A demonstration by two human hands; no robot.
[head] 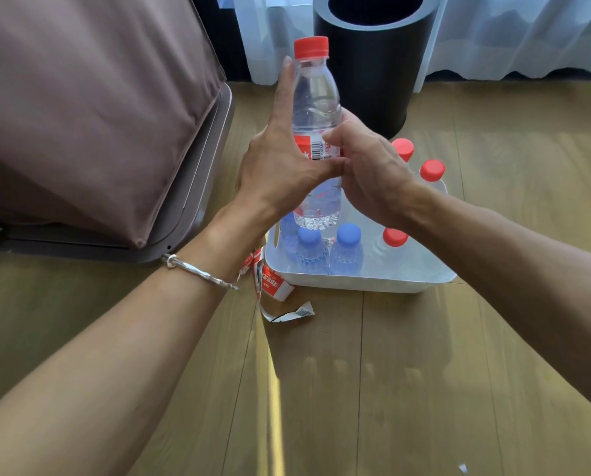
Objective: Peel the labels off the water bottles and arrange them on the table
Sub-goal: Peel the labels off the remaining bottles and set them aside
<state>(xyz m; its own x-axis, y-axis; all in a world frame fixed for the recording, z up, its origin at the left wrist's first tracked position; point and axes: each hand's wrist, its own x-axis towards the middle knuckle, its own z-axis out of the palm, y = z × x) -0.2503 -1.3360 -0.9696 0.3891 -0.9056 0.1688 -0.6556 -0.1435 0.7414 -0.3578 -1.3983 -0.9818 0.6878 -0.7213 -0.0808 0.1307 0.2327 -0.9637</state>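
I hold a clear water bottle (pixel 316 97) with a red cap upright above the white tub (pixel 373 281). A red and white label (pixel 318 149) still wraps its middle. My left hand (pixel 280 159) steadies the bottle, thumb across the front below the label and a finger stretched up along its side. My right hand (pixel 366 173) pinches the label's edge with curled fingers. In the tub stand blue-capped bottles (pixel 345 252) and red-capped bottles (pixel 431 171). Torn labels (pixel 273 286) lie on the wooden floor by the tub's left corner.
A black cylindrical bin (pixel 366 60) stands behind the tub. A brown draped cover on a dark frame (pixel 91 108) fills the left side. White curtains (pixel 514 32) hang at the back. A small white scrap (pixel 462 468) lies near the bottom edge.
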